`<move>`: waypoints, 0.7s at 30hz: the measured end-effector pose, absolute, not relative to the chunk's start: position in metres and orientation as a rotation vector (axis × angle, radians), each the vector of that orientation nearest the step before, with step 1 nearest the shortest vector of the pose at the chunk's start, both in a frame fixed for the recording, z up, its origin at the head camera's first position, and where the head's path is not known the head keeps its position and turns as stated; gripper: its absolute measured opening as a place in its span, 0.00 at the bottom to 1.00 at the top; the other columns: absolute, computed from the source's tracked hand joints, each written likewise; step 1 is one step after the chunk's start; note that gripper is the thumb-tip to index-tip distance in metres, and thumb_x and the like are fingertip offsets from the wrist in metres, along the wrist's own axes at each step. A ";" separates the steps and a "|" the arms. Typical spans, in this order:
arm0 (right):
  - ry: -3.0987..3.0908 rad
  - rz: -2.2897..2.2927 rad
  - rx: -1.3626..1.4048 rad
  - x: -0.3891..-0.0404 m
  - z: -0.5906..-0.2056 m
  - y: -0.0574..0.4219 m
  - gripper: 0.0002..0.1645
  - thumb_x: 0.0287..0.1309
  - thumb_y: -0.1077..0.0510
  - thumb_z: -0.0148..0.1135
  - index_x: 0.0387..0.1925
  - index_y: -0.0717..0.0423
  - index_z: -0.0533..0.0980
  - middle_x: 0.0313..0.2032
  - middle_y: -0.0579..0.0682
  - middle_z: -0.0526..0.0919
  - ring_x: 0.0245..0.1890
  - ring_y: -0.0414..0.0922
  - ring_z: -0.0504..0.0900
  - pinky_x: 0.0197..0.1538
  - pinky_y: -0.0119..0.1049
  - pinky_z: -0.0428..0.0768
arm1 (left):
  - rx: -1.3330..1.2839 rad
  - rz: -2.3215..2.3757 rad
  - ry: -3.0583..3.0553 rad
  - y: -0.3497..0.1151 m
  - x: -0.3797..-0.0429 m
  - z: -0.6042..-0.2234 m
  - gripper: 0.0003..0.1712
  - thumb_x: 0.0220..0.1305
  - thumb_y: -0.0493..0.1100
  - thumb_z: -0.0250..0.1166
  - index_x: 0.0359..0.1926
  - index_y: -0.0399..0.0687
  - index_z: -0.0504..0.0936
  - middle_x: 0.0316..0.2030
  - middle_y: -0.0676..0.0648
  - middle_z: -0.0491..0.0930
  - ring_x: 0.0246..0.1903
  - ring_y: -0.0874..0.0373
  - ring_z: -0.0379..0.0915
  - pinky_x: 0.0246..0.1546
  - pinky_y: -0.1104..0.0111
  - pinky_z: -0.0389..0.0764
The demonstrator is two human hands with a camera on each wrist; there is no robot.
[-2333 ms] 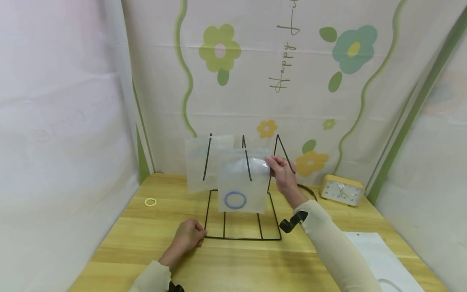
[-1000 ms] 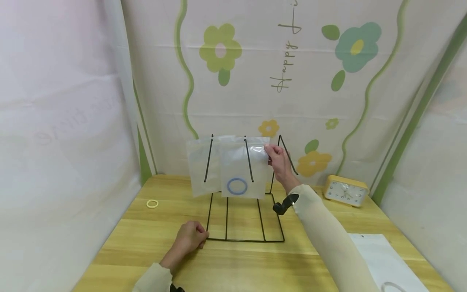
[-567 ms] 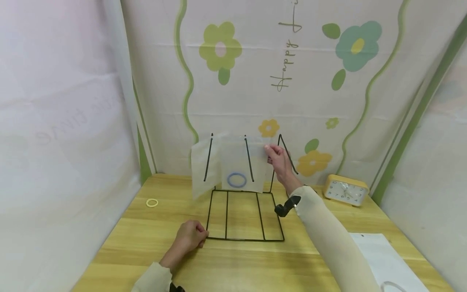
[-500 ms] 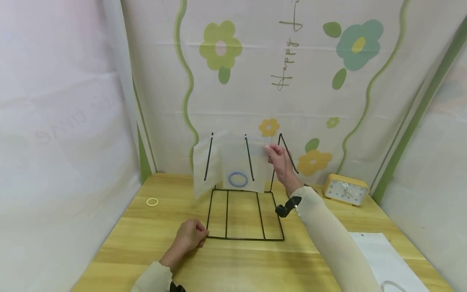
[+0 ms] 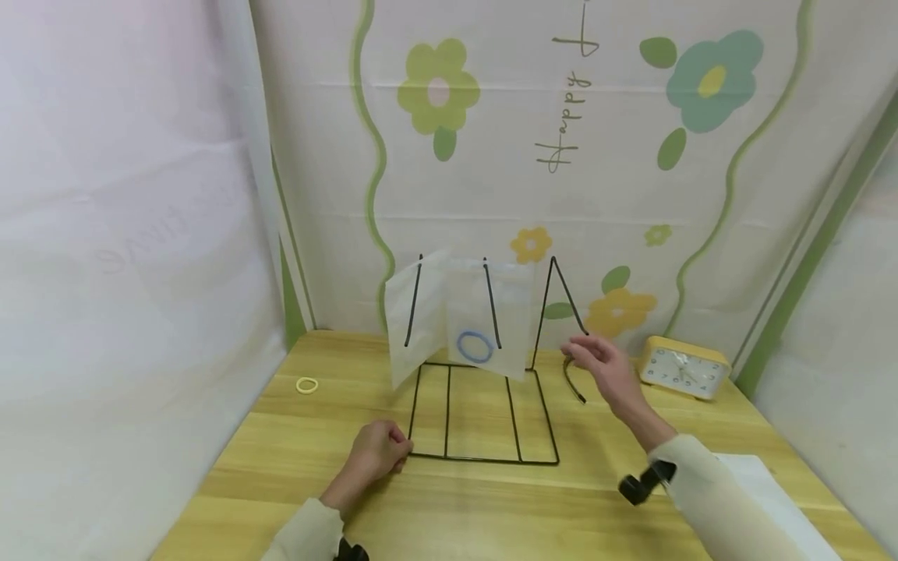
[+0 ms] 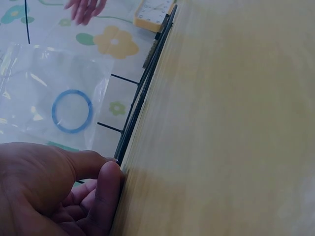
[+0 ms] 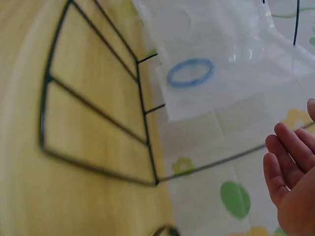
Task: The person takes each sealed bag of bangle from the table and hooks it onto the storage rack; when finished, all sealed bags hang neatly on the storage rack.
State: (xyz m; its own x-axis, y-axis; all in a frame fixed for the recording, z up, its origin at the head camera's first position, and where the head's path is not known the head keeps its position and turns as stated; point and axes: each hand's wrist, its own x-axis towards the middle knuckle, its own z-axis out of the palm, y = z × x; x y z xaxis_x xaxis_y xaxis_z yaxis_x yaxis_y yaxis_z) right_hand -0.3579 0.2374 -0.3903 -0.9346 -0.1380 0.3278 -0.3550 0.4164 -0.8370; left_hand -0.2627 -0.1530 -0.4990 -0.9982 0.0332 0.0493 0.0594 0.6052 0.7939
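A black wire rack (image 5: pixel 484 460) stands on the wooden table, three prongs sloping forward from its top. On its middle prong hangs a clear zip bag (image 5: pixel 515 312) with a blue ring (image 5: pixel 475 347) inside. A second clear bag (image 5: pixel 431 319) hangs turned at an angle on the left prong; nothing hangs on the right one. With thumb and forefinger, my left hand (image 5: pixel 375 452) pinches the rack's front left base corner, closely seen in the left wrist view (image 6: pixel 74 187). My right hand (image 5: pixel 610 374) is in the air right of the rack, fingers extended, holding nothing.
A yellow ring (image 5: pixel 306 386) lies on the table at the left. At the back right are a yellow alarm clock (image 5: pixel 686 368) and a dark coiled cord (image 5: pixel 574 383). White sheet material (image 5: pixel 772 499) lies at the right, partly behind my right sleeve.
My right hand has let go of the bag with the blue ring and moved right and down. That bag was raised onto the middle prong earlier. My left hand keeps its pinch on the rack.
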 end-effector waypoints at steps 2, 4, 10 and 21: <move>-2.496 1.466 0.377 -0.346 -0.401 0.258 0.28 0.68 0.41 0.56 0.58 0.55 0.75 0.50 0.52 0.85 0.43 0.34 0.82 0.42 0.31 0.79 | -0.085 -1.383 -2.785 -0.153 -0.263 -0.498 0.10 0.61 0.38 0.67 0.24 0.44 0.77 0.12 0.53 0.76 0.12 0.62 0.71 0.14 0.72 0.66; -2.514 1.413 0.338 -0.334 -0.411 0.277 0.26 0.68 0.42 0.56 0.58 0.55 0.76 0.50 0.50 0.85 0.43 0.34 0.83 0.39 0.29 0.78 | -0.087 -1.370 -2.787 -0.154 -0.263 -0.497 0.10 0.61 0.38 0.67 0.25 0.44 0.78 0.12 0.53 0.76 0.12 0.62 0.71 0.14 0.73 0.66; -2.535 1.318 0.208 -0.298 -0.440 0.332 0.24 0.67 0.47 0.60 0.57 0.58 0.76 0.47 0.41 0.86 0.43 0.25 0.80 0.43 0.20 0.74 | -0.067 -1.370 -2.792 -0.156 -0.262 -0.495 0.10 0.61 0.37 0.67 0.25 0.44 0.77 0.13 0.52 0.76 0.13 0.62 0.71 0.14 0.72 0.66; -2.608 1.106 -0.228 -0.255 -0.474 0.476 0.30 0.63 0.43 0.64 0.58 0.59 0.75 0.34 0.14 0.77 0.36 0.08 0.64 0.39 0.16 0.65 | -0.081 -1.363 -2.789 -0.153 -0.262 -0.500 0.10 0.61 0.38 0.68 0.24 0.45 0.77 0.12 0.53 0.75 0.12 0.62 0.71 0.15 0.72 0.66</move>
State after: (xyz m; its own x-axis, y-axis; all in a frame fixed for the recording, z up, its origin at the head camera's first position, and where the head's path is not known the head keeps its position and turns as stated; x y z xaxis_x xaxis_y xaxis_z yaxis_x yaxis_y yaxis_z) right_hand -0.2548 0.4763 -0.4743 -0.9427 0.2589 0.2102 0.0289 0.6913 -0.7219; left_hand -0.2618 -0.1529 -0.4997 -0.9980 0.0308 0.0552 0.0625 0.6136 0.7872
